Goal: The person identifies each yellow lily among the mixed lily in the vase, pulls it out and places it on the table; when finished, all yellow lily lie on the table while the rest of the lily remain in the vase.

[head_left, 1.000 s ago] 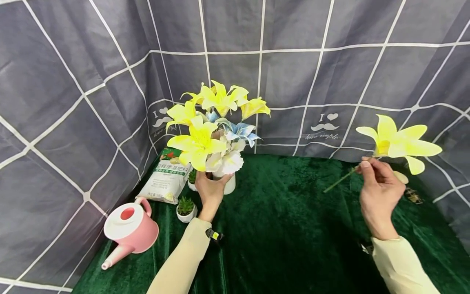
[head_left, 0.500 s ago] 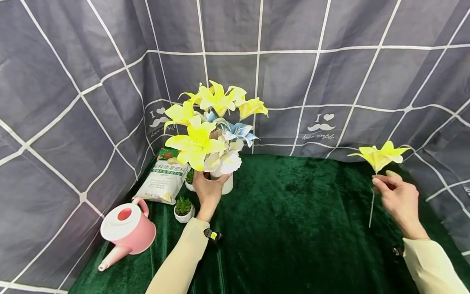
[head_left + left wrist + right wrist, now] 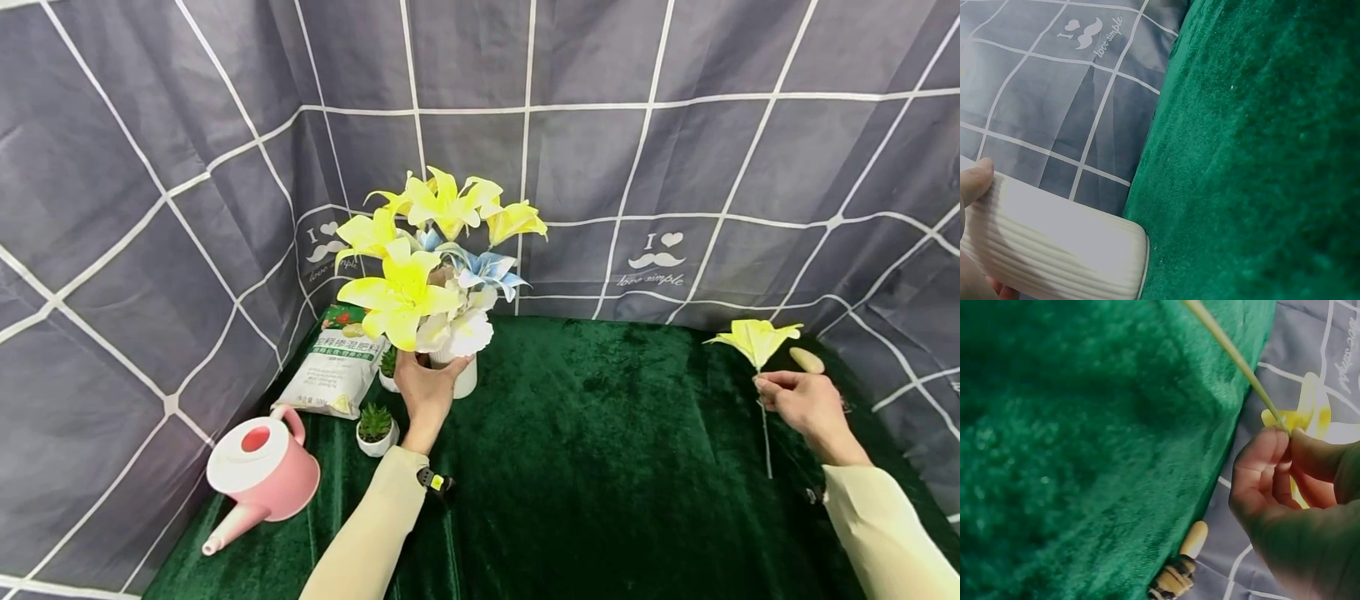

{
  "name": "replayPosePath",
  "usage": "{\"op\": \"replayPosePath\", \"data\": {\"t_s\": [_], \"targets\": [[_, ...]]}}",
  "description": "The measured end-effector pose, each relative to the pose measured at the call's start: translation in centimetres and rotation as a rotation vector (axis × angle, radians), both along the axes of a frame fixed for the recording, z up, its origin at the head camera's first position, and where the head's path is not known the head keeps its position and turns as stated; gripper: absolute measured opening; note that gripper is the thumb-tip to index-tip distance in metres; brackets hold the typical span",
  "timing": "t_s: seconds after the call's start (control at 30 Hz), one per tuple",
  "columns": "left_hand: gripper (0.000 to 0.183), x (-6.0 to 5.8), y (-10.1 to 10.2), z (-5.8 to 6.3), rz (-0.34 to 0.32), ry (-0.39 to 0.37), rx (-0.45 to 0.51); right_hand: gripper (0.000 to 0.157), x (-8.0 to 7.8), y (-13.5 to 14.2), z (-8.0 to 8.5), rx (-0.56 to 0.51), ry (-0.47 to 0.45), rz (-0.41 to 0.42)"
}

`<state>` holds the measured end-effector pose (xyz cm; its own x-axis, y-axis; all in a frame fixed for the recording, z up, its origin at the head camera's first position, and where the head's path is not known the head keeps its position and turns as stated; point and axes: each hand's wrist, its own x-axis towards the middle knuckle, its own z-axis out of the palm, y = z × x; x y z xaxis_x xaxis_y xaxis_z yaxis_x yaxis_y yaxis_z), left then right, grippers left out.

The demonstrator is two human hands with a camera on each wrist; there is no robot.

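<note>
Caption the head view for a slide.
Left hand grips a white vase of flowers while the right hand pinches a single yellow lily by its stem.

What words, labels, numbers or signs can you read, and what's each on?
"I", heart, moustache, "love simple": grey backdrop, printed twice in the head view.
"释掺混肥料": white bag; preceding character unclear.
Smaller print, white bag: too small and blurred to read.
</note>
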<state>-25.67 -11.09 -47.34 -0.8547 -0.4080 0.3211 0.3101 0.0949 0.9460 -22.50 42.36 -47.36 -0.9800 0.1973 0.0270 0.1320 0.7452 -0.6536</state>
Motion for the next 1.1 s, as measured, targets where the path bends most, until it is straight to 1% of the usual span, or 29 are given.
{"op": "replayPosePath", "data": {"t_s": [0.07,0.13,0.27,0.33,0.37,0.43,0.57,0.7,0.87,0.93,1.07,1.1], "targets": [[0.094,0.0,0.0,0.0,-0.017,0.005,0.031,0.048,-0.1,0.3,-0.3,-0.018,-0.028,0.02],[0.095,0.0,0.0,0.1,-0.018,-0.008,0.044,0.048,-0.2,0.6,-0.5,-0.026,-0.055,0.039],[0.094,0.7,0.3,1.3,-0.001,-0.055,0.016,0.047,-0.3,0.9,-0.7,-0.045,-0.102,0.061],[0.094,1.1,0.4,2.0,-0.004,-0.062,0.011,0.047,-0.3,1.0,-0.9,-0.043,-0.111,0.061],[0.094,1.2,0.4,2.1,-0.009,-0.06,0.016,0.047,-0.3,1.1,-1.0,-0.037,-0.115,0.06],[0.095,1.1,0.4,1.9,-0.011,-0.049,0.013,0.046,-0.4,1.3,-1.2,-0.028,-0.123,0.062],[0.095,0.3,0.2,0.7,-0.008,-0.031,0.017,0.045,-0.5,1.6,-1.5,-0.015,-0.143,0.066],[0.094,-0.1,0.1,0.0,0.003,-0.014,0.0,0.043,-0.5,1.7,-1.5,0.002,-0.147,0.062],[0.093,0.1,0.2,-0.2,0.028,-0.007,-0.048,0.043,-0.5,1.5,-1.4,0.018,-0.142,0.045],[0.092,0.1,0.2,-0.1,0.032,-0.001,-0.048,0.044,-0.4,1.3,-1.3,0.008,-0.143,0.031],[0.091,0.1,0.1,0.0,0.042,0.005,-0.066,0.052,-0.2,1.0,-1.2,0.025,-0.139,-0.002],[0.09,0.1,0.1,0.0,0.043,0.006,-0.073,0.054,-0.2,1.0,-1.2,0.046,-0.136,-0.014]]}}
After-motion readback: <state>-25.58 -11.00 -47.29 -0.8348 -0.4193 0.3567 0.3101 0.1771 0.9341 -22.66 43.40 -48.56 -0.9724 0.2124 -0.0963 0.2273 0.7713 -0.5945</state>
